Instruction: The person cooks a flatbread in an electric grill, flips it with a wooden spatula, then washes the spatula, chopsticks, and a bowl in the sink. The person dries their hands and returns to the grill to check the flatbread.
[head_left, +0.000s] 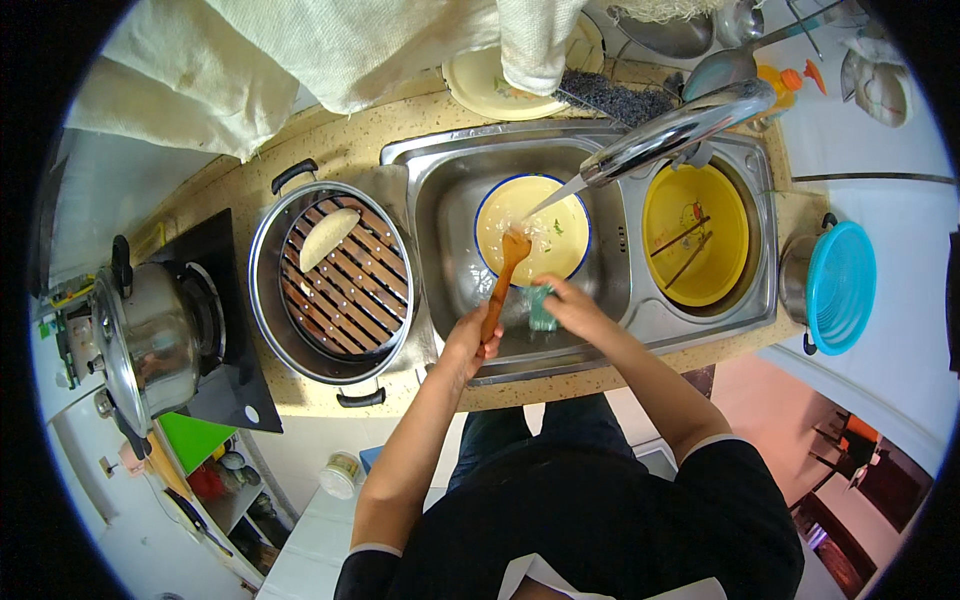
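Observation:
My left hand (469, 341) grips the handle of a wooden spatula (504, 281) over the sink's larger bowl (450, 202). The spatula's flared head lies under a stream of water (556, 196) from the chrome faucet (667, 139). Beneath it sits a cream enamel basin (499, 202) with a blue rim, with water splashing inside. My right hand (577, 307) holds a green scouring pad or cloth (541, 309) just beyond the basin's near rim, to the right of the spatula handle.
Left of the sink stands a steel pot (259, 300) with a slatted wooden rack (352, 300) and a pale half-moon-shaped piece (328, 238). A lidded pot (161, 337) is on the stove. The smaller bowl holds a yellow basin (697, 262) with chopsticks (688, 259). A blue colander (844, 289) sits right.

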